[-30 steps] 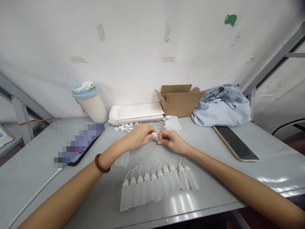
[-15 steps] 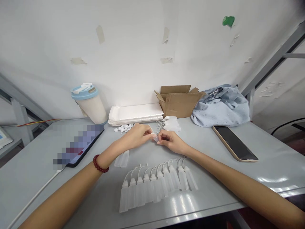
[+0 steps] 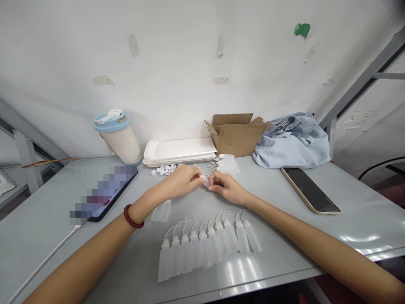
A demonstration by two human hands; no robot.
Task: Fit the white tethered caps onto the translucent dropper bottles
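In the middle of the table my left hand [image 3: 183,180] and my right hand [image 3: 228,188] meet over a small translucent plastic bottle [image 3: 206,182]. Both are closed in a pinch: the left at its white upper part, the right at its other side. Fingers cover much of it. Nearer me lies a slanting row of several capped squeeze bottles [image 3: 194,251] with thin curved straps. Two uncapped-looking bottles [image 3: 162,211] lie beneath my left wrist. Behind my left hand are scattered white caps [image 3: 167,170]; a pile of translucent bottles [image 3: 228,164] lies behind my right.
White padded mailers [image 3: 180,150] and an open cardboard box [image 3: 237,139] stand against the wall. A tumbler [image 3: 122,141] and a phone [image 3: 114,194] with its cable are at left. At right are another phone [image 3: 310,190] and a blue cloth [image 3: 294,145].
Both hands keep their pinch on the small bottle, with almost no movement. The whole view has shifted very slightly.
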